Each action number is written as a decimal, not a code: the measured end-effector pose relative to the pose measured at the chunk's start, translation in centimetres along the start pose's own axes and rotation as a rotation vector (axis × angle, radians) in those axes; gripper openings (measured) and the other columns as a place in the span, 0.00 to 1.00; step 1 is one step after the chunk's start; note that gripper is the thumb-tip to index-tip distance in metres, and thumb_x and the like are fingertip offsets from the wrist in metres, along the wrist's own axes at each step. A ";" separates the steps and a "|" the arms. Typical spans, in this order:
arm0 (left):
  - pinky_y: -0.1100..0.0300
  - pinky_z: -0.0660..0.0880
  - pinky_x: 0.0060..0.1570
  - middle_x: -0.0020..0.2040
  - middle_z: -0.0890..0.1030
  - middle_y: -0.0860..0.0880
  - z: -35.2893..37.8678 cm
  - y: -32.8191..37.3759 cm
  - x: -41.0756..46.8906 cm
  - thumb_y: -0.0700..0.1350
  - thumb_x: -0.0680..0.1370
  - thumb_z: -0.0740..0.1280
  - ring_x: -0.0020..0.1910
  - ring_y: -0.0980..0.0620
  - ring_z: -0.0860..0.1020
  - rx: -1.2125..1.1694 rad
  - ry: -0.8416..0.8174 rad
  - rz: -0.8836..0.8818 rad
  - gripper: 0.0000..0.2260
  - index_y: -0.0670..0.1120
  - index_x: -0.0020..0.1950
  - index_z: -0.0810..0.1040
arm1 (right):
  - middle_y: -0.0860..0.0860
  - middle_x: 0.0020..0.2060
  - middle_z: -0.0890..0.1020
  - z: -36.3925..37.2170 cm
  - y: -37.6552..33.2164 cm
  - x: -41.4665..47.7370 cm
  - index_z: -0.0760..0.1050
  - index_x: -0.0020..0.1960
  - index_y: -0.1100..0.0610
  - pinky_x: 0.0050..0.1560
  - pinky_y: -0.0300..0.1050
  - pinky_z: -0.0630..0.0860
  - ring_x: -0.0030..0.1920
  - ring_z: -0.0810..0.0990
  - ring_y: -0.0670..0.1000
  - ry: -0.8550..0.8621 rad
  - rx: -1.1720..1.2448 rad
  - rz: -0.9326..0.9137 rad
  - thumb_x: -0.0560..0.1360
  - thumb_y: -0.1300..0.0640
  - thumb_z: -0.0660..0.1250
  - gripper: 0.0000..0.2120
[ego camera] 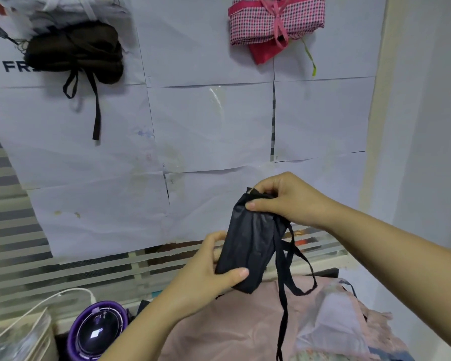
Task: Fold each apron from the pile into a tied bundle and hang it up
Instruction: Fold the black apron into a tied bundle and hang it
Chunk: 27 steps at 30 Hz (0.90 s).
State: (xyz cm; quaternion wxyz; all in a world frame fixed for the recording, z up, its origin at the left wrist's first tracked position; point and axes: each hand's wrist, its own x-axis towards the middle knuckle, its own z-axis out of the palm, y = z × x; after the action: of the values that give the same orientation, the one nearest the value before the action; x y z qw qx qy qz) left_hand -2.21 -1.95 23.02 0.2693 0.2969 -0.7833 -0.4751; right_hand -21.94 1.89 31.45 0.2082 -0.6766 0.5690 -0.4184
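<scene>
My left hand [214,267] grips the lower end of the folded black apron [250,246]; my right hand [284,201] pinches its top, held upright above the pink pile [232,327], straps [284,282] dangling.

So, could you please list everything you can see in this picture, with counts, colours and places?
black apron: one, black, folded, held up before the wall, straps dangling.
brown bundle: one, dark brown, tied, hanging upper left.
checked bundle: one, pink check, tied, hanging upper right.
paper sheets: several, white, covering the wall.
cloth pile: one, pale pink on top, bottom centre.
round device: one, purple and black, bottom left.
cable: one, white, bottom left.
left hand: one, grips the apron's lower end.
right hand: one, grips the apron's top end.
</scene>
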 end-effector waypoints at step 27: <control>0.73 0.71 0.50 0.61 0.69 0.63 1.1 -0.8 0.9 0.61 0.74 0.51 0.55 0.70 0.72 -0.043 0.222 0.082 0.20 0.61 0.64 0.52 | 0.48 0.29 0.81 2.6 1.8 -1.5 0.74 0.46 0.58 0.36 0.36 0.73 0.30 0.78 0.46 -0.016 0.143 0.156 0.76 0.63 0.68 0.03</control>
State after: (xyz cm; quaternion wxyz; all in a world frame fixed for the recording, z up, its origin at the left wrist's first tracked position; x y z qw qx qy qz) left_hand -3.49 -2.25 21.95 0.3800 0.3098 -0.7497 -0.4445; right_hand -20.88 2.34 28.10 0.2922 -0.6171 0.5869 -0.4352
